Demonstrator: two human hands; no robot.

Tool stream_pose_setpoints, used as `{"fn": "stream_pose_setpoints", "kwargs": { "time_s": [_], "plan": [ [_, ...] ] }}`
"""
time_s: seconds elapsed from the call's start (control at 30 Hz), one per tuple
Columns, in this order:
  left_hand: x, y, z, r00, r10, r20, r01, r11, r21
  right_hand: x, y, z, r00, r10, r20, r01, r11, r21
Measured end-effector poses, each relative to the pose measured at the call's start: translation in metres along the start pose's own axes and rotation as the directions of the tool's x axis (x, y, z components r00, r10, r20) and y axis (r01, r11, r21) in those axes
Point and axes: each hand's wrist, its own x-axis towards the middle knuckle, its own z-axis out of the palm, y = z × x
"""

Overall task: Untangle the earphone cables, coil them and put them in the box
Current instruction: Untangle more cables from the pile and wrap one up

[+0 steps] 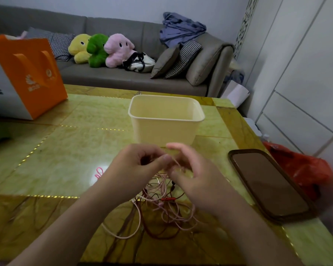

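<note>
Both hands work just above the table (69, 150), close in front of the cream box (165, 120). The left hand (140, 162) has its fingers curled, thumb pinching a strand of the earphone cables (161, 212); the right hand (192, 169) is partly open, forefinger raised, its lower fingers seemingly hooked on the same pink strand, though blur hides the exact grip. Most of the tangle, pink and dark red, lies on the table below the wrists. These cords look thin, light and limp, prone to snag; best taken near a plug or earbud and drawn gently, never yanked.
</note>
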Motion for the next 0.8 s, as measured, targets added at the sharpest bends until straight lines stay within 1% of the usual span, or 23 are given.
{"fn": "stream_pose_setpoints", "kwargs": {
  "time_s": [0.1,0.17,0.27,0.33,0.4,0.5,0.57,0.6,0.63,0.67,0.7,0.73,0.77,0.8],
  "plan": [
    [0.000,-0.006,-0.005,1.000,-0.022,-0.007,0.022,0.999,0.028,0.003,0.004,0.000,0.996,-0.014,-0.087,0.020,0.998,0.064],
    [0.000,-0.009,-0.008,0.999,-0.039,-0.016,0.040,0.999,0.032,0.004,0.007,-0.006,0.989,0.037,-0.145,0.007,0.956,0.293],
    [0.003,-0.012,-0.008,0.997,-0.057,-0.054,0.060,0.997,0.057,0.004,0.008,-0.017,0.965,0.081,-0.248,0.084,0.803,0.590],
    [0.005,-0.015,-0.007,0.993,-0.074,-0.089,0.079,0.995,0.057,0.003,0.007,-0.026,0.949,0.094,-0.302,0.155,0.693,0.704],
    [0.007,-0.018,-0.008,0.988,-0.085,-0.131,0.093,0.994,0.055,0.002,0.009,-0.034,0.927,0.099,-0.361,0.227,0.617,0.754],
    [0.009,-0.023,-0.008,0.977,-0.067,-0.203,0.096,0.986,0.139,-0.001,0.014,-0.042,0.880,0.130,-0.457,0.310,0.571,0.760],
    [0.010,-0.024,-0.008,0.970,-0.068,-0.232,0.105,0.982,0.155,-0.002,0.019,-0.045,0.847,0.198,-0.494,0.313,0.565,0.764],
    [0.009,-0.023,-0.008,0.968,-0.082,-0.236,0.110,0.988,0.109,-0.001,0.021,-0.047,0.831,0.235,-0.504,0.285,0.599,0.748],
    [0.009,-0.022,-0.008,0.968,-0.097,-0.233,0.110,0.993,0.041,0.001,0.025,-0.047,0.810,0.285,-0.513,0.209,0.676,0.706],
    [0.008,-0.020,-0.008,0.968,-0.108,-0.227,0.105,0.994,-0.023,0.003,0.028,-0.046,0.786,0.337,-0.518,0.077,0.779,0.623],
    [0.008,-0.018,-0.007,0.968,-0.107,-0.225,0.094,0.993,-0.066,0.005,0.032,-0.045,0.770,0.384,-0.509,-0.095,0.858,0.505],
    [0.008,-0.015,-0.007,0.970,-0.100,-0.224,0.082,0.993,-0.084,0.006,0.037,-0.044,0.769,0.420,-0.482,-0.264,0.895,0.360],
    [0.007,-0.012,-0.006,0.971,-0.089,-0.220,0.072,0.994,-0.085,0.006,0.037,-0.040,0.786,0.443,-0.431,-0.383,0.896,0.222],
    [0.006,-0.010,-0.005,0.974,-0.074,-0.212,0.061,0.996,-0.067,0.004,0.032,-0.034,0.816,0.442,-0.373,-0.442,0.893,0.091]
  ]
}}
